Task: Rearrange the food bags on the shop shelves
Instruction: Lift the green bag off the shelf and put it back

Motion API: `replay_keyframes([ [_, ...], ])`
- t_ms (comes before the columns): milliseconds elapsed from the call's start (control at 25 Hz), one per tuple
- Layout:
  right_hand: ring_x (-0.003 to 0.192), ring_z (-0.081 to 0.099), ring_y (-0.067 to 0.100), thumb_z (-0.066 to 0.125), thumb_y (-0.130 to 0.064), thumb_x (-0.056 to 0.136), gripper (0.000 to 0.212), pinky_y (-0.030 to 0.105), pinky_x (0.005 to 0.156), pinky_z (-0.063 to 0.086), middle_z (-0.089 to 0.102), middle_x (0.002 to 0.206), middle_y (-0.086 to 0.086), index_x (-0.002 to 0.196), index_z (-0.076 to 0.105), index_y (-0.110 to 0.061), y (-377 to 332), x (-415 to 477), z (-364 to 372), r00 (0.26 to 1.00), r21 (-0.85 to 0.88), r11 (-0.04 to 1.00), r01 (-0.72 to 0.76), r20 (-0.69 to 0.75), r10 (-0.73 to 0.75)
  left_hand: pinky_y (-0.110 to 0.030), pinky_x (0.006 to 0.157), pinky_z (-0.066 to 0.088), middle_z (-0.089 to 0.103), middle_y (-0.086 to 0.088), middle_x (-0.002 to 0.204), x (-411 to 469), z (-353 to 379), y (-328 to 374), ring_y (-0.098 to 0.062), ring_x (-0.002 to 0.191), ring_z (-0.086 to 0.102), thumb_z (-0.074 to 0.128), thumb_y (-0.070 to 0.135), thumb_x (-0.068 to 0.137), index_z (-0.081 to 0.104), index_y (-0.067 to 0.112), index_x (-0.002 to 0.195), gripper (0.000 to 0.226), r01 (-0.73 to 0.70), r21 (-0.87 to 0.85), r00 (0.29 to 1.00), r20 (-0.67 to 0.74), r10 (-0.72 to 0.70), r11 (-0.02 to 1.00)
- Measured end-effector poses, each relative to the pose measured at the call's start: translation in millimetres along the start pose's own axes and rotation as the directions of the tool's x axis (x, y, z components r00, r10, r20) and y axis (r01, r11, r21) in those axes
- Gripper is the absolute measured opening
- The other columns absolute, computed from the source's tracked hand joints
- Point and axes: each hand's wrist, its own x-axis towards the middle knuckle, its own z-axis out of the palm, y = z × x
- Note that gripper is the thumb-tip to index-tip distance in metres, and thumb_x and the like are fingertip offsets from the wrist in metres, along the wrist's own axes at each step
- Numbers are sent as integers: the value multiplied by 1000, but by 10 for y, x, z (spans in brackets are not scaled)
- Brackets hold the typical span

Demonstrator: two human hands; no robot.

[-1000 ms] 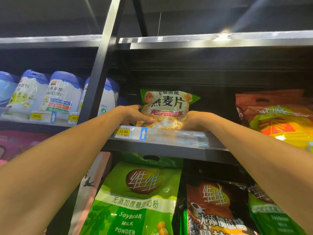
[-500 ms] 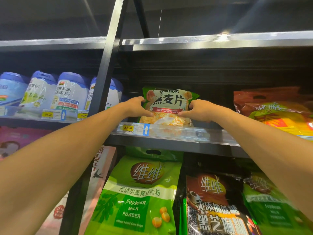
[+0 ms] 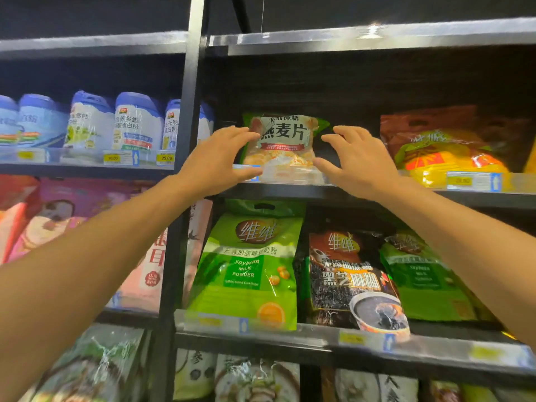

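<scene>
A green and white oatmeal bag [image 3: 285, 146] stands upright on the upper shelf [image 3: 278, 194], behind the clear price rail. My left hand [image 3: 217, 161] is at the bag's left edge with its fingers spread and nearly straight, the fingertips at the bag's side. My right hand [image 3: 359, 161] mirrors it at the right edge, fingers extended, thumb near the bag's lower corner. Neither hand curls round the bag. Whether the fingertips touch it or hover just off it is unclear.
An orange and yellow bag [image 3: 446, 152] lies to the right on the same shelf. Blue-lidded tubs [image 3: 136, 123] fill the left bay beyond a black upright post [image 3: 188, 111]. Below stand a green soybean milk powder bag [image 3: 246, 268] and a black sesame bag [image 3: 348, 280].
Both hands gripped the oatmeal bag's sides earlier; now they have opened and drawn back a little toward me. The bag stays upright on the shelf. The view has tilted downward.
</scene>
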Motion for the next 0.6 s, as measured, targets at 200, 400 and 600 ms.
replay_keyframes([
  [200,144,40,27,39,-65,95,67,49,114,37,48,154,6,146,53,-23,-189,-682,-289,999,64,997,-30,-23,32,-52,118,37,43,0,162,-739,-90,332,-24,152,34,69,59,89,44,29,154,76,-5,-51,1000,17,6,999],
  [400,142,41,29,42,-63,96,64,51,114,37,49,153,7,142,55,-20,-208,-1305,-599,996,51,996,-75,53,72,-54,115,41,45,1,159,-1198,-176,611,-21,149,38,66,64,88,45,31,153,75,16,-104,999,49,-11,994],
  [600,143,40,25,48,-57,99,57,51,113,37,48,153,4,144,53,-22,-84,-1755,-865,983,41,987,-154,113,148,-55,119,37,42,3,161,-1472,-218,868,-20,153,32,64,67,88,45,34,151,74,70,-183,994,97,-53,981],
])
